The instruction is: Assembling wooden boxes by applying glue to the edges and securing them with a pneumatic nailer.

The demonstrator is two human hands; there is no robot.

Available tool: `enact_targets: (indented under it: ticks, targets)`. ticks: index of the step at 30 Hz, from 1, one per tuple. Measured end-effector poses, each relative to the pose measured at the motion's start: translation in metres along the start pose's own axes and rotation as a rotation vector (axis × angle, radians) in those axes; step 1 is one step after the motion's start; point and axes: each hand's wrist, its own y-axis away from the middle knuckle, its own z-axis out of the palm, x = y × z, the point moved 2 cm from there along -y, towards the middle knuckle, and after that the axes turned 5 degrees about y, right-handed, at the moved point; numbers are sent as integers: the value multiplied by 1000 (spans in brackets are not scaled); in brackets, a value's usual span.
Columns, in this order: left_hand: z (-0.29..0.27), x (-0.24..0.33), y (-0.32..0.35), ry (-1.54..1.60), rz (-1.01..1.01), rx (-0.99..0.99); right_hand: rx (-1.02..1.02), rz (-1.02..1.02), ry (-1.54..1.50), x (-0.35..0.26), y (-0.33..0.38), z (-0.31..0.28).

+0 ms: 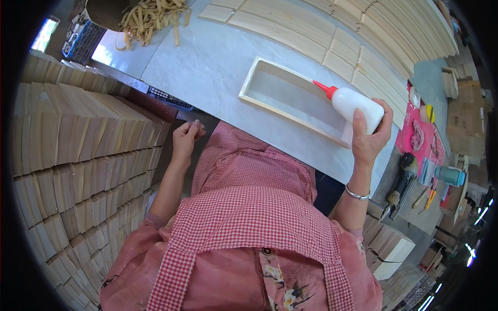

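My right hand point(372, 124) is wrapped around a white squeeze glue bottle point(355, 106) with a red nozzle. The bottle is tilted, and its tip points left over the far long side of a rectangular wooden frame point(280, 110). That frame lies on the grey-white tabletop point(197, 67), which shows through its middle; the bottle and hand cover part of its right end. Off the table's near edge, beside stacked wood, my left hand point(188, 136) hangs with its fingers curled together. Nothing shows in that hand.
Wooden strips point(290, 26) lie in rows along the table's far side. A heap of tan strips point(153, 20) sits at the far left. Tall stacks of wooden boards point(57, 124) rise on my left. At right are a power tool point(402, 181), a yellow tape roll point(427, 113) and a pink sheet point(410, 127).
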Motion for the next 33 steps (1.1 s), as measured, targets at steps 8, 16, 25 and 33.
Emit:
enact_targets:
  ticks: [8, 16, 25, 33]
  targets:
    - [0, -9, -3, -30, -27, 9, 96, 23, 67, 25, 10, -46]
    - [3, -8, -2, -68, -31, 8, 170, 36, 116, 48, 20, -83]
    - [9, -11, -1, -86, -43, -2, 184, 86, 116, 53, 27, -103]
    - [10, -12, -2, -98, -43, 3, 119, 109, 103, 45, 49, -121]
